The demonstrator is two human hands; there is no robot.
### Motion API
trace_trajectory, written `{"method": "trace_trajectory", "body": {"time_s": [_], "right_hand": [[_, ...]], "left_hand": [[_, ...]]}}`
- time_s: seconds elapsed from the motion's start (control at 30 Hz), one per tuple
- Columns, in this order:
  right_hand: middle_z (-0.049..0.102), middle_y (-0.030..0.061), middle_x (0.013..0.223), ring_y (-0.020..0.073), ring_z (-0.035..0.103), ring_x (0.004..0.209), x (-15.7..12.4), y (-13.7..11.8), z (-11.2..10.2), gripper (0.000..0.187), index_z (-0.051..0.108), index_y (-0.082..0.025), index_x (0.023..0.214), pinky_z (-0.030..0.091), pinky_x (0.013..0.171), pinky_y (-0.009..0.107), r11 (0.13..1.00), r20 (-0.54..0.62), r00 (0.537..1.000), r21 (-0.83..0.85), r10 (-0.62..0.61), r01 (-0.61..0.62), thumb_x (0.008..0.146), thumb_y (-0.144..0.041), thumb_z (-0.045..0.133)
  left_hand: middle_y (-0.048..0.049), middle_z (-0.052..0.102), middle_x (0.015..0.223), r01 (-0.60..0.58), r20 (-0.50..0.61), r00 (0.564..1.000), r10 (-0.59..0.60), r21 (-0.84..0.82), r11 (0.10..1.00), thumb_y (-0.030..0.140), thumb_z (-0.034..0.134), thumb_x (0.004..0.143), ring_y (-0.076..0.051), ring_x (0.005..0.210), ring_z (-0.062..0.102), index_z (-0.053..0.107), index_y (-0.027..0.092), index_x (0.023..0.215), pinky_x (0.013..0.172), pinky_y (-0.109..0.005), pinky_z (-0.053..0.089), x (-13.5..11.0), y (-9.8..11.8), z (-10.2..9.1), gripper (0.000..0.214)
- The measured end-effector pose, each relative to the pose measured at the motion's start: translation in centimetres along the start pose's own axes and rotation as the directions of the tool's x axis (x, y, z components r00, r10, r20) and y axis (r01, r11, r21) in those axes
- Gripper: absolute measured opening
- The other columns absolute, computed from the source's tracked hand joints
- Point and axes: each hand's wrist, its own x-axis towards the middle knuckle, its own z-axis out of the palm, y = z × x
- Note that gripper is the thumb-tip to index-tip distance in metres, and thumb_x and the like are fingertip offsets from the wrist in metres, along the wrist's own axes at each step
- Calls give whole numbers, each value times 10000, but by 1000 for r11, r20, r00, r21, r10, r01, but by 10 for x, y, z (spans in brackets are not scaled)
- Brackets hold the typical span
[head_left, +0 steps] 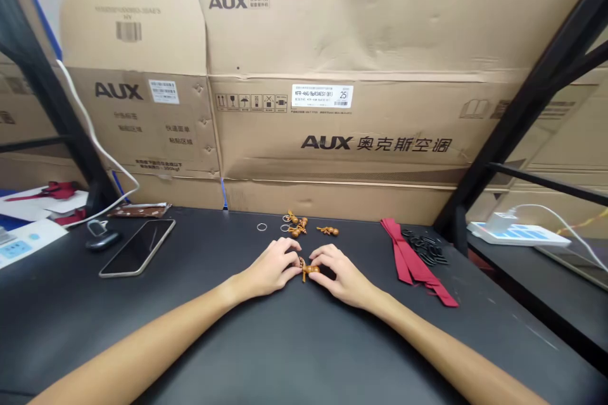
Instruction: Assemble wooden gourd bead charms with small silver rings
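Both my hands meet at the middle of a black table top. My left hand and my right hand pinch a small wooden gourd charm between their fingertips, with a short string of brown beads at its left end. Just beyond my fingers lies a small heap of similar charms on metal rings. A single gourd charm rests to its right. Further left sits a loose metal split ring. A bunch of red ribbons lies right of my right hand.
Small black loops lie beside the ribbons. A smartphone and a small black object sit at left. Large AUX cardboard boxes stand behind the table. A black upright post rises at right, beside a white power strip.
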Motion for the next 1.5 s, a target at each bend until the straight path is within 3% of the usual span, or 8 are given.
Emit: {"method": "trace_trajectory", "body": {"time_s": [0.17, 0.47, 0.7, 0.97, 1.2, 1.5], "right_hand": [[622, 78, 986, 228, 558, 932, 0, 12, 2, 114, 603, -205, 857, 463, 858, 415, 993, -98, 993, -85, 73, -82, 895, -310, 579], [616, 66, 1065, 209, 544, 1020, -1, 1, 0, 89, 616, -225, 946, 457, 911, 375, 999, 6, 1000, -28, -20, 20, 912, -294, 572], [619, 78, 1016, 236, 553, 963, -1, 15, 3, 110, 604, -210, 862, 458, 860, 421, 988, -99, 991, -118, 88, -100, 896, -313, 586], [617, 67, 1064, 214, 546, 1019, -1, 3, 0, 89, 611, -229, 945, 453, 901, 384, 999, -1, 1000, -30, -11, 11, 915, -302, 568], [626, 77, 1009, 229, 565, 954, -1, 15, 3, 128, 610, -213, 861, 468, 846, 409, 986, -130, 989, -139, 71, -89, 902, -329, 577], [622, 72, 1053, 221, 552, 1014, -1, 1, 0, 99, 617, -228, 935, 458, 888, 391, 999, -32, 999, -49, -11, 9, 912, -312, 570]], "left_hand": [[-76, 518, 1184, 0, 17, 1000, 0, -16, 1000, 239, 503, 938, -210, 1090, 494, 606, 195, 899, 971, -380, 402, 1, -1, 0, 118], [-80, 521, 1208, -20, -2, 1000, 20, 17, 1000, 253, 549, 921, -223, 1135, 483, 614, 194, 909, 991, -394, 395, 0, -3, 2, 89], [-76, 529, 1186, -28, -4, 1000, 28, -7, 1000, 221, 512, 934, -213, 1108, 499, 622, 195, 892, 980, -382, 410, 1, -1, 0, 120], [-81, 527, 1190, -28, -24, 999, 28, 30, 999, 258, 553, 913, -221, 1099, 504, 636, 189, 890, 976, -395, 415, -1, -2, 2, 110], [-69, 541, 1178, -57, -41, 997, 57, 8, 998, 229, 534, 924, -208, 1091, 508, 653, 201, 875, 986, -375, 411, 0, -2, 1, 132], [-79, 547, 1160, -40, -55, 998, 42, 44, 998, 271, 573, 902, -217, 1064, 517, 642, 186, 864, 954, -388, 424, -1, 0, 3, 115]]}}
